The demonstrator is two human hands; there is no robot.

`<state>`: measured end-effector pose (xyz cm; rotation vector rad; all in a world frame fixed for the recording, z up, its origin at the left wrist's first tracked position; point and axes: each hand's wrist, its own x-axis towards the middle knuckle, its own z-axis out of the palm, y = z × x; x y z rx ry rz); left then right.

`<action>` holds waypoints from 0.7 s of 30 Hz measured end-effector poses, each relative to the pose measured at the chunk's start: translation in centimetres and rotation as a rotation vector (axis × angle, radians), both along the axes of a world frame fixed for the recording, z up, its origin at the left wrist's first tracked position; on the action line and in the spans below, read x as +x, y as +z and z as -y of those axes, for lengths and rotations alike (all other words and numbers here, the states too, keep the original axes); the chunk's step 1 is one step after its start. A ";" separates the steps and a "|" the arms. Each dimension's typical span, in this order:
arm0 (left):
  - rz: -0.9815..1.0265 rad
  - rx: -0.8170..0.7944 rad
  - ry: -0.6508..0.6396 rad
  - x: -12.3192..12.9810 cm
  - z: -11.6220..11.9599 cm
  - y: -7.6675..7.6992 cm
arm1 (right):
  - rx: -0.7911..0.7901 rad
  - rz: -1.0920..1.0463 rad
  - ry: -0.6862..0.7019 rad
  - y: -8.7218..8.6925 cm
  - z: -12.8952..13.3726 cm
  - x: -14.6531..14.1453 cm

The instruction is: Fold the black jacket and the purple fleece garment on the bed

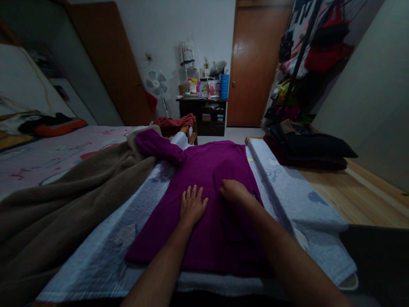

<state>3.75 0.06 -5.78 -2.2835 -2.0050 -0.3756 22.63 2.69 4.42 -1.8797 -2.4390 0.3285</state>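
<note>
A purple long-sleeved garment (204, 170) lies spread on the bed's light blue cover. Its left sleeve stretches out to the left over a brown blanket, while the right sleeve is folded in across the body. My left hand (192, 204) rests flat on the middle of the garment with its fingers spread. On the folded sleeve, my right hand (234, 191) has its fingers bent together at the fabric's inner edge, pinching the sleeve.
The brown blanket (89, 187) covers the left side. A stack of dark folded clothes (309, 147) sits on a wooden surface (361, 192) at the right. Further back are a fan (156, 83), a black cabinet (203, 117) and a door (252, 68).
</note>
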 end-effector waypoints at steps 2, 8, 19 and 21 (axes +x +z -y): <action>0.002 0.001 -0.002 0.0 0.0 0.1 | 0.140 -0.046 -0.065 -1.4 -2.0 -0.9; 0.024 -0.029 0.009 0.1 -0.1 0.4 | 0.304 -0.088 -0.155 -7.6 -3.5 -1.1; 0.158 -0.274 0.021 -0.3 -1.5 2.8 | 0.307 -0.130 -0.134 -8.7 -3.9 -0.5; 0.290 -0.242 0.074 -1.0 -3.0 4.5 | 0.306 -0.143 -0.134 -8.9 -4.0 -0.4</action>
